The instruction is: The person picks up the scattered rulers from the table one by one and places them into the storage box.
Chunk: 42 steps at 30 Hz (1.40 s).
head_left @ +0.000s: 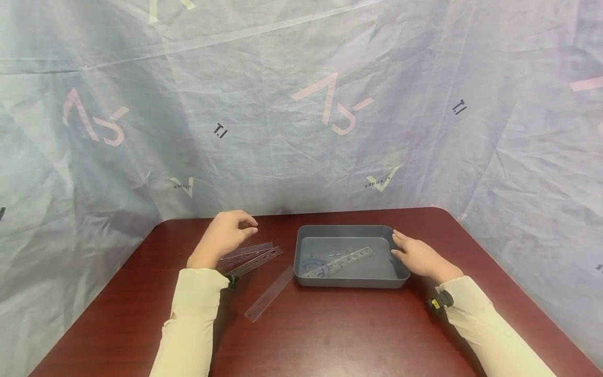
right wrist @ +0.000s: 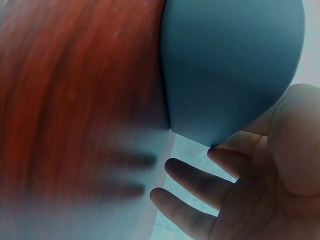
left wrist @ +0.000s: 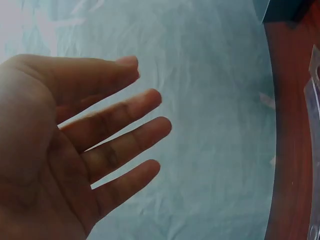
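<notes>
My left hand hovers over the left of the table with nothing in it, its fingers loosely bent and apart in the left wrist view. Below it, several clear rulers lie fanned and overlapping, partly hidden by the hand and wrist. Another clear ruler lies slantwise beside the grey tray. Inside that tray rest a clear ruler with round cutouts and a bluish clear piece, perhaps a protractor. My right hand holds the tray's right rim, thumb over the edge, other fingers extended near the outer wall.
The dark red wooden table has rounded far corners. A pale printed cloth hangs close behind its back edge and along both sides. Dark bands sit on both wrists.
</notes>
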Motion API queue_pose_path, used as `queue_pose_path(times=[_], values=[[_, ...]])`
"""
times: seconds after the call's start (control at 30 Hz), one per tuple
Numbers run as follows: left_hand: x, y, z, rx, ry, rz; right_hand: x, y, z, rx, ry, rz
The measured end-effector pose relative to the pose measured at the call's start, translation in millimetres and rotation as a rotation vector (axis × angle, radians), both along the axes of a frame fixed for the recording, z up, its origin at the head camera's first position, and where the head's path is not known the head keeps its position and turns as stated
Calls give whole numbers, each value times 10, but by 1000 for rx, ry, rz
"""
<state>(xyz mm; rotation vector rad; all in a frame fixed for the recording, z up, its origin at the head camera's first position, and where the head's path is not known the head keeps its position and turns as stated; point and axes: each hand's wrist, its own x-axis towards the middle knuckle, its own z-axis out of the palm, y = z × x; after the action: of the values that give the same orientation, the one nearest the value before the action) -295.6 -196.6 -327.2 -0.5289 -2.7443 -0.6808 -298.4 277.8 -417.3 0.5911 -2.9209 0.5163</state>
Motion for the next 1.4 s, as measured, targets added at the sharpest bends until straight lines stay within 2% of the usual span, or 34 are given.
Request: queue_pose_path(times=[0.2,0.37,0.63,0.87,1.0,1.23,1.4], values=[[4,-192,-3,11,-65,24,13,0,11,4,1,3],[-15,-263,-59,-13,-143,51,11,3,13,2,-1,9],[-92,-151,-196,-54,-183,34,-11,22,10,6,-9,0],[-155,-60,-392,-126,-229,38,-13,13,-7,4,-13,1],[-166,-31,-498,-151,-265,61,-13,6,-12,-4,-19,-3],[-171,11,-597,-205,-288,138,8,-5,4,-6,-14,-4],[-197,9,-661,-224,-301,146,17,-18,19,-8,3,4]])
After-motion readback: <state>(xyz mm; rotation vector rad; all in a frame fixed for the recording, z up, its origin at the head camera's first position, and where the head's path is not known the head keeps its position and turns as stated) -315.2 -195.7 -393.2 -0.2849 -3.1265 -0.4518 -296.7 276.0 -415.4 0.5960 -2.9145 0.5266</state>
